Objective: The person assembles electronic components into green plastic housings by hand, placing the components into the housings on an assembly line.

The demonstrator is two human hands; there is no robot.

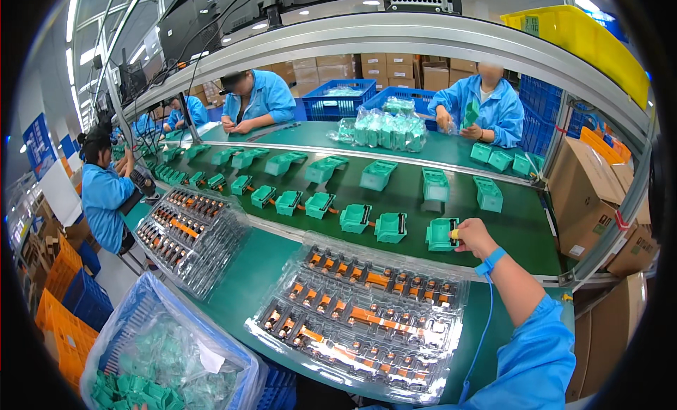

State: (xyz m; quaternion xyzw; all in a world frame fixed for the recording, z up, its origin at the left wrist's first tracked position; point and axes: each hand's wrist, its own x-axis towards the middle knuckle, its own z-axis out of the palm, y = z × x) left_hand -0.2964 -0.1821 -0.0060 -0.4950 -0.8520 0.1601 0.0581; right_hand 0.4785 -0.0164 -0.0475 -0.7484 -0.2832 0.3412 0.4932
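Note:
My right hand (pixel 475 239), with a yellow finger cot and a blue wrist strap (pixel 491 262), pinches the right edge of a green plastic housing (pixel 440 235). That housing rests on the dark green conveyor belt (pixel 511 237), a black strip along its right side. What seems to be a fingertip of my left hand (pixel 141 407) just shows at the lower edge, over the bin of green parts (pixel 144 390); its other fingers are out of sight. Closest to my right arm lies a clear blister tray (pixel 455 318) of black parts with orange strips.
More green housings (pixel 390 227) stand in rows along the belt. A second stack of clear trays (pixel 187 234) lies to the left. Co-workers (pixel 486 103) sit across the bench. A metal frame (pixel 395 47) spans overhead, and cardboard boxes (pixel 589 198) stand right. The strap's cord (pixel 485 332) hangs down.

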